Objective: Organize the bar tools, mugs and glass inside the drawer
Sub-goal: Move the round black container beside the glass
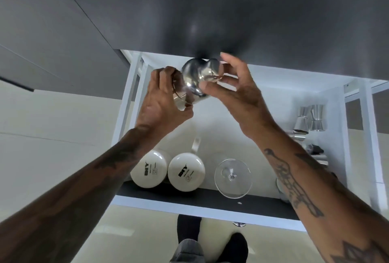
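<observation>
Already my two mugs (167, 170) and glass (233, 178) are sitting in the drawer (210, 210). I am holding the shiny shaker (192, 80), left hand (162, 102) wrapping its body, right hand (233, 92) fingers pinching its cap.

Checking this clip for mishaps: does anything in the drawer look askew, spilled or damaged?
Nothing stands out. Two white ceramic mugs and a clear stemmed glass stand inverted in a row; steel jiggers stand at the right. Both hands hold a shiny metal shaker.

White drawer (134, 94): mugs (186, 171), glass (233, 178), jiggers (310, 118).
</observation>
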A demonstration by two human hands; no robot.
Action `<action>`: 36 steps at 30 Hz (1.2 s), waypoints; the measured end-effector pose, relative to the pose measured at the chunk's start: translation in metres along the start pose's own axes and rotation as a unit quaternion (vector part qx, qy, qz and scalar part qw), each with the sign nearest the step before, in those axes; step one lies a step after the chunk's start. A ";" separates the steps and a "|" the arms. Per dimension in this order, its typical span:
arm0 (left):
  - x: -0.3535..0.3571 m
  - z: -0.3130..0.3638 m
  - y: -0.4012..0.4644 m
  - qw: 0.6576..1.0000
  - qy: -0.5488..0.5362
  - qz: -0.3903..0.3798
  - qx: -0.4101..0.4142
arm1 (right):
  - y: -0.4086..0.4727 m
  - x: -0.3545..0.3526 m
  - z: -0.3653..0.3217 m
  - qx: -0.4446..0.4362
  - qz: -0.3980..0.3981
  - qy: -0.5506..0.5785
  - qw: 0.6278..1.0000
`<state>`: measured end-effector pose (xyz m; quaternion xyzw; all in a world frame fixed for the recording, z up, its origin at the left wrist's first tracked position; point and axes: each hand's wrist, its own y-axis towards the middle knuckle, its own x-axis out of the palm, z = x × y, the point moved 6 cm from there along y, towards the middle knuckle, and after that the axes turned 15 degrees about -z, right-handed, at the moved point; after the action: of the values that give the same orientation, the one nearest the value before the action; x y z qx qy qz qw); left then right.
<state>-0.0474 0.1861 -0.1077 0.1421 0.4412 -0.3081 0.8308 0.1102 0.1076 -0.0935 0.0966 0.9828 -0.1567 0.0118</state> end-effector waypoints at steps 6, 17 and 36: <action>-0.017 -0.039 -0.044 0.975 -0.155 0.098 -0.128 | 0.013 0.076 -0.032 -0.060 -0.082 -0.124 0.987; 0.009 -0.042 -0.073 0.923 -0.272 0.076 -0.262 | 0.007 0.093 -0.039 -0.130 -0.083 -0.188 0.970; 0.181 0.259 -0.091 0.870 -0.138 -0.414 -0.231 | -0.210 -0.174 0.129 0.461 0.081 0.004 0.883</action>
<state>0.1379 -0.0850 -0.1056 -0.2933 0.3992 -0.5295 0.6886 0.2389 -0.1606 -0.1428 0.1710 0.7882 -0.5906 -0.0249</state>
